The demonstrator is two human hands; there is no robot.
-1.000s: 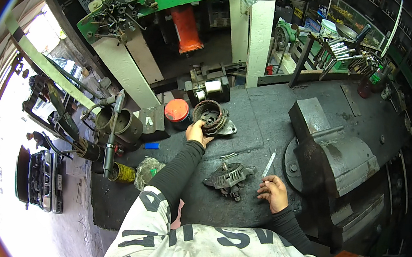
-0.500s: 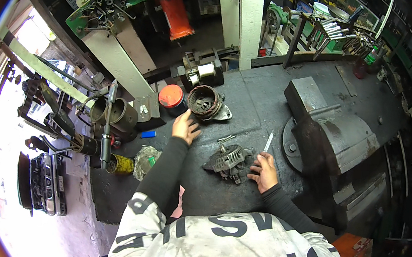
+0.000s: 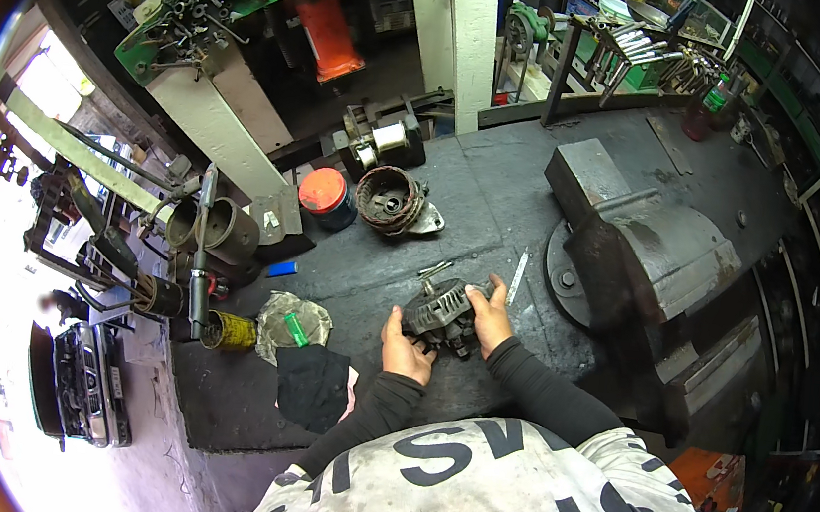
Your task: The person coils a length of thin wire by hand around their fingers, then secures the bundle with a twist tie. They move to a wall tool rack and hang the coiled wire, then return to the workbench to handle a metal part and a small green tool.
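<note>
On the bench, a grey finned alternator housing [image 3: 440, 307] sits between my hands. My left hand [image 3: 407, 349] grips its near left side, some fingers reaching underneath. At its right side, my right hand [image 3: 489, 319] holds on with the thumb over the top. Just behind the housing lie a few thin metal pins or bolts [image 3: 435, 271]. A pale, narrow ruler-like strip [image 3: 519, 275] rests to the right of my right hand. Farther back stands the other alternator half, a round stator [image 3: 391, 201] with copper windings and a metal bracket. The underside of the housing is hidden.
A large bench vise [image 3: 632, 239] takes up the right. A red-lidded tin [image 3: 324, 195] stands beside the stator. Toward the left are a blue lighter-like piece [image 3: 282, 269], a yellow can [image 3: 230, 331], a crumpled bag [image 3: 284, 313] and a black cloth [image 3: 314, 386].
My left hand has come back from beside the stator to the alternator housing. My right hand has moved left onto it. The black cloth, covered by my arm before, now shows.
</note>
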